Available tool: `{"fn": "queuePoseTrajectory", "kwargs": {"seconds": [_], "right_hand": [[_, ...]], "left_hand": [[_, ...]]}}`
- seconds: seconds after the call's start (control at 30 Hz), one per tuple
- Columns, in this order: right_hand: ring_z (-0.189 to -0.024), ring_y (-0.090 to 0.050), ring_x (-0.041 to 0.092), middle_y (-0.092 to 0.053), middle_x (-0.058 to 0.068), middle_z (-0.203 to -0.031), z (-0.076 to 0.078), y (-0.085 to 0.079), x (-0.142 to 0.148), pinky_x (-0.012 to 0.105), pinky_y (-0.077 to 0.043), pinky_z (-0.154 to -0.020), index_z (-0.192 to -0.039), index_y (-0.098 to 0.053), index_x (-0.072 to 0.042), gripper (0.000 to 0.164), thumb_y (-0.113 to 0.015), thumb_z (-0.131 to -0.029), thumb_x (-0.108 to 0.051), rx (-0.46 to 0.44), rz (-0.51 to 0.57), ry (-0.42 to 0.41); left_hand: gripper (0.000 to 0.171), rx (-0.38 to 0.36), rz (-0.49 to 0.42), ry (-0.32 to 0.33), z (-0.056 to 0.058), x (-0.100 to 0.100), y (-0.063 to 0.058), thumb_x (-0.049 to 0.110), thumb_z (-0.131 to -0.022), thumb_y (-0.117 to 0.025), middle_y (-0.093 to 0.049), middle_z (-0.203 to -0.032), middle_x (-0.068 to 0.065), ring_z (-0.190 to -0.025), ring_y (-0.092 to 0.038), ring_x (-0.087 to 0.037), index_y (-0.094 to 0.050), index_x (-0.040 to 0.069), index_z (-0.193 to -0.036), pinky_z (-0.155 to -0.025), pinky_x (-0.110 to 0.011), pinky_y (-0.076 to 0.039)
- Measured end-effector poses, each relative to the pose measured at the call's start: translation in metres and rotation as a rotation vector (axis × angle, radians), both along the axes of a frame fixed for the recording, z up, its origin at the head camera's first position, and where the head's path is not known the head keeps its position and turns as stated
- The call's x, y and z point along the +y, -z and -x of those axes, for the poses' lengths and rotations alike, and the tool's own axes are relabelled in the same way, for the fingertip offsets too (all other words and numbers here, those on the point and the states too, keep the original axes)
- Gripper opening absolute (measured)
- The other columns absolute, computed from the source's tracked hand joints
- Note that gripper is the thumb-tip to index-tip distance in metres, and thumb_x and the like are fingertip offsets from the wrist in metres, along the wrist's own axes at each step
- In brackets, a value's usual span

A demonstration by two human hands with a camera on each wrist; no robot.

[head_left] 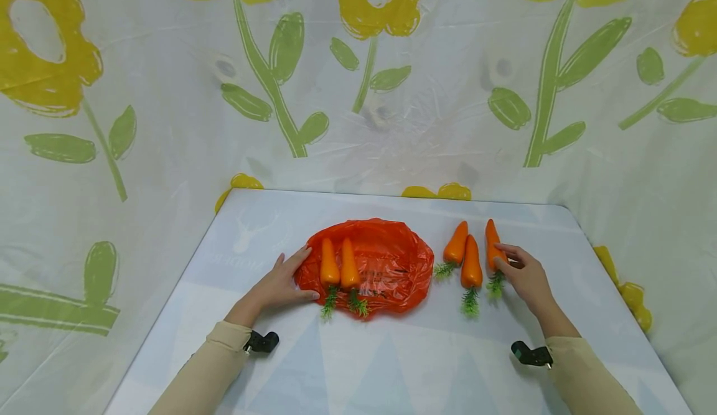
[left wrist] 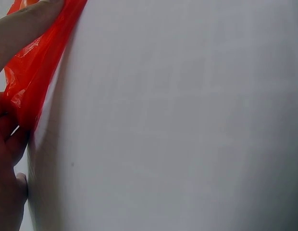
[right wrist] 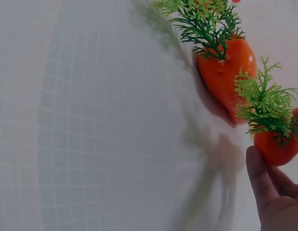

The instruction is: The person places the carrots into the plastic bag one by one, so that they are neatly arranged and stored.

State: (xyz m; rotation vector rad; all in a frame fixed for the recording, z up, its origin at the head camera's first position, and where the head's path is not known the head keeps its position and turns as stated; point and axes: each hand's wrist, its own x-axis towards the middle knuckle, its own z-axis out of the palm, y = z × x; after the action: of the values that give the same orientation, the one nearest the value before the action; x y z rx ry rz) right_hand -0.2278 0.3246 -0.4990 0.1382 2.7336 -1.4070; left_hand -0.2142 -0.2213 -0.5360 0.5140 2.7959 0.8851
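Observation:
A red plastic bag [head_left: 392, 265] lies spread on the table, with two orange toy carrots with green tops, a left one [head_left: 329, 265] and a right one [head_left: 350, 269], side by side on its left part. My left hand [head_left: 282, 281] rests at the bag's left edge, thumb and fingers spread and touching the plastic [left wrist: 48, 53]. Right of the bag, my right hand [head_left: 523, 275] pinches a carrot [head_left: 493, 244] between thumb and fingers; its leafy top [right wrist: 269, 103] points toward the wrist camera. Beside it lie two more carrots, a nearer one [head_left: 471, 265] and a farther one [head_left: 456, 244].
The pale table [head_left: 386, 365] has printed triangles. Behind and around it hangs a white curtain [head_left: 448, 110] with yellow flowers and green leaves. A small black device sits on each wrist, on the left [head_left: 263, 342] and on the right [head_left: 531, 354].

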Motion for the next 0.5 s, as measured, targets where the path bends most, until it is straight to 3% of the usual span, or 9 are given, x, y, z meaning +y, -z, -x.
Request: {"fn": "queuePoseTrajectory", "kwargs": {"seconds": [0.1, 0.5], "right_hand": [[-0.131, -0.048, 0.045, -0.044, 0.026, -0.152, -0.001, 0.0, 0.0, 0.008, -0.044, -0.078, -0.15, -0.05, -0.009, 0.059, -0.057, -0.103, -0.044, 0.007, 0.004, -0.004], [-0.13, -0.05, 0.04, -0.048, 0.021, -0.151, -0.007, -0.01, -0.013, 0.017, -0.045, -0.088, -0.148, -0.052, -0.009, 0.058, -0.058, -0.103, -0.044, 0.03, 0.016, -0.034]], "left_hand": [[0.112, -0.008, 0.002, -0.004, 0.0, 0.001, 0.0, 0.057, -0.078, -0.082, -0.028, -0.166, -0.013, -0.152, -0.024, -0.039, -0.027, 0.007, -0.161, -0.123, -0.06, -0.005], [0.113, -0.028, 0.005, -0.023, 0.0, 0.0, 0.0, 0.057, -0.077, -0.083, -0.026, -0.167, -0.011, -0.153, -0.017, -0.041, -0.027, 0.01, -0.162, -0.123, -0.06, -0.006]]}}
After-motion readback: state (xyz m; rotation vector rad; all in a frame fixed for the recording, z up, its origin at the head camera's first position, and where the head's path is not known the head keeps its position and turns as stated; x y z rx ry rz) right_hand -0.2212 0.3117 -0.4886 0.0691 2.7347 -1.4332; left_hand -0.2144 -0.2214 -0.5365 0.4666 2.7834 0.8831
